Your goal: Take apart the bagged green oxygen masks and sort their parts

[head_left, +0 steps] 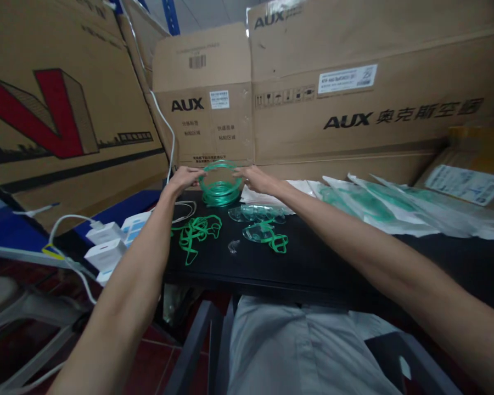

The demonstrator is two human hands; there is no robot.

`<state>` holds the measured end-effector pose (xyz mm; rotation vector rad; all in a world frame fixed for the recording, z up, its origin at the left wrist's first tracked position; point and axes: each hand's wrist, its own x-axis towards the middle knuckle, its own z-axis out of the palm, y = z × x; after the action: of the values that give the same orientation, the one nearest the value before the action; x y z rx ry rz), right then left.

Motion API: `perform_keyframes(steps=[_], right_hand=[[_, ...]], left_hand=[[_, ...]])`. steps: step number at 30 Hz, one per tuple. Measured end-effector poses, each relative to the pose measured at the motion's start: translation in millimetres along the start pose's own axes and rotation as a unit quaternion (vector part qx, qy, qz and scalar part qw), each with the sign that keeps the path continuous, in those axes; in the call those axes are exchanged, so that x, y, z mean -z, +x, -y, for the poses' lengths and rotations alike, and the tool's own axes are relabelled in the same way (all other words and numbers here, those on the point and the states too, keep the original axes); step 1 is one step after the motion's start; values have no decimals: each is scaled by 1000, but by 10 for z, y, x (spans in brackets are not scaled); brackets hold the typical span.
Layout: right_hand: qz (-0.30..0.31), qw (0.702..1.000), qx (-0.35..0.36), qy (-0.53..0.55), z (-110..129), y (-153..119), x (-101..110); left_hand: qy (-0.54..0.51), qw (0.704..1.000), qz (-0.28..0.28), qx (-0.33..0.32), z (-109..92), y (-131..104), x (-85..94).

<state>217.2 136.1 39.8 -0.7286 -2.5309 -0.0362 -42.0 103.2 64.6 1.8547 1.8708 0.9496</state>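
Both hands hold up a loop of clear green tubing at the back of the black table. On its left side my left hand is closed round the tubing, and my right hand pinches the opposite side. Under the raised loop lies a coil of the same green tubing. Nearer to me are tangled green straps, a clear mask with a green strap, more clear plastic masks and a small clear piece.
Packs with green contents line the right side of the black table. White plugs and cables are at the left. Large cardboard boxes stand behind and at the left.
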Motion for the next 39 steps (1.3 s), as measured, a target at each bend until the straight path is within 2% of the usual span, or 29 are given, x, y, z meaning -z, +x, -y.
perform_keyframes(steps=[3, 5, 9, 12, 13, 15, 17, 19, 22, 25, 28, 30, 32, 34, 36, 37, 39], right_hand=[[9, 999, -49, -16, 29, 113, -9], [9, 998, -62, -25, 102, -31, 86], [-6, 997, -74, -7, 434, -682, 428], [-12, 994, -105, 34, 765, -1185, 625], [-4, 992, -117, 43, 857, -1311, 649], [10, 990, -132, 59, 983, -1487, 633], [10, 988, -145, 55, 1022, -1580, 558], [-1, 986, -159, 52, 997, -1626, 465], [-3, 981, -172, 91, 921, -1666, 339], [-10, 975, -163, 153, 872, -1686, 257], [-60, 964, -185, 179, 867, -1681, 252], [-116, 944, -213, 224, 880, -1674, 285], [-135, 907, -226, 327, 896, -1672, 318], [-93, 856, -220, 457, 907, -1674, 327], [-36, 811, -212, 544, 911, -1678, 314], [-21, 798, -211, 564, 910, -1679, 307], [-24, 790, -219, 572, 905, -1680, 307]], left_hand=[[33, 997, 7, 63, 116, 23, -46], [51, 996, 4, 79, 156, -14, -76], [64, 994, -73, 51, 64, -159, -120], [49, 993, -110, -11, -205, -393, -193], [42, 993, -102, -44, -318, -509, -228], [37, 988, -21, -147, -533, -783, -308], [62, 979, 91, -172, -681, -1058, -398], [84, 965, 167, -185, -723, -1264, -495], [94, 961, 200, -169, -631, -1379, -647], [98, 958, 219, -157, -535, -1340, -781], [71, 956, 159, -237, -581, -1300, -862], [36, 944, 99, -313, -673, -1304, -896], [0, 926, 68, -371, -766, -1322, -936], [-30, 909, 57, -411, -831, -1341, -996], [-52, 896, 49, -438, -867, -1354, -1067], [-62, 894, 44, -442, -878, -1359, -1101], [-84, 900, 36, -426, -899, -1369, -1152]])
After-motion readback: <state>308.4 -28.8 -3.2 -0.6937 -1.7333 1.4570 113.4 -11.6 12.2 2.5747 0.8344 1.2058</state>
